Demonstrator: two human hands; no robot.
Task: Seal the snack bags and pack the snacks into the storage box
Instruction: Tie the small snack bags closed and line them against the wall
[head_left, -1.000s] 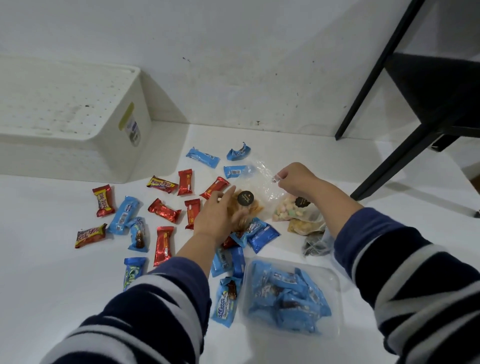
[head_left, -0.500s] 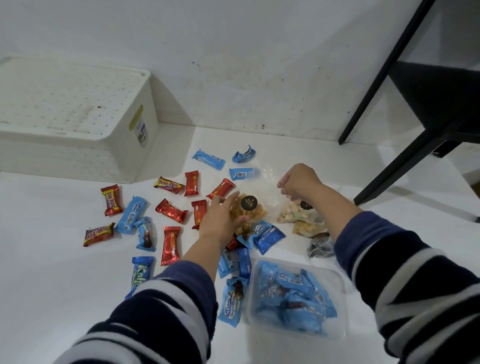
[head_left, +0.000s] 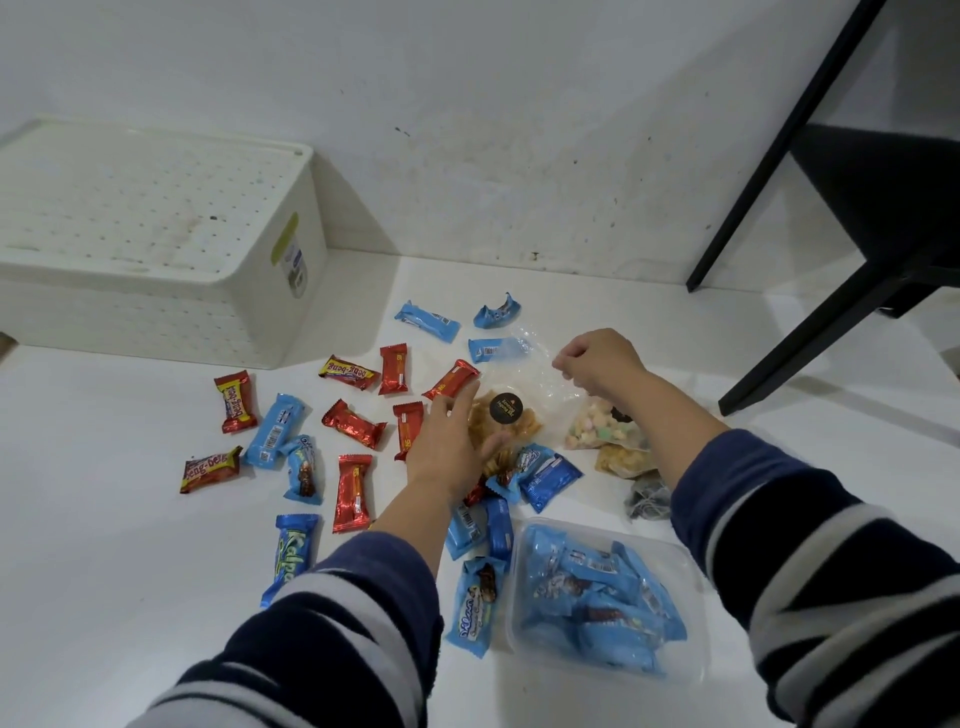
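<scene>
- Head view: both hands work one clear snack bag (head_left: 511, 387) on the white table (head_left: 104, 571), amid scattered red and blue bars.
- Left hand (head_left: 447, 441) lies flat and spread over the bag's filled end, pinning the golden snacks (head_left: 524, 428) beside a round black sticker (head_left: 505, 407) — pressing, not gripping.
- Right hand (head_left: 597, 364) is curled, fingertips pinched narrow on the bag's loose top edge, judging by the stretched film; the exact hold is hard to make out.
- Box (head_left: 156, 249) sits well apart at far left, bottom up, so nothing can go in until it is turned over.
- Two more filled bags (head_left: 602, 431) lie just beside the right wrist; a clear tub (head_left: 675, 566) of blue packs is nearer the body.
- Risk: pulling the thin film while the left hand presses down could crush the snacks or tear the plastic.
- Risk: a crumb caught in the mouth — or trapped air — could leave the seal weak.
- Risk: the right sleeve (head_left: 779, 519) could drag the neighbouring bags.
</scene>
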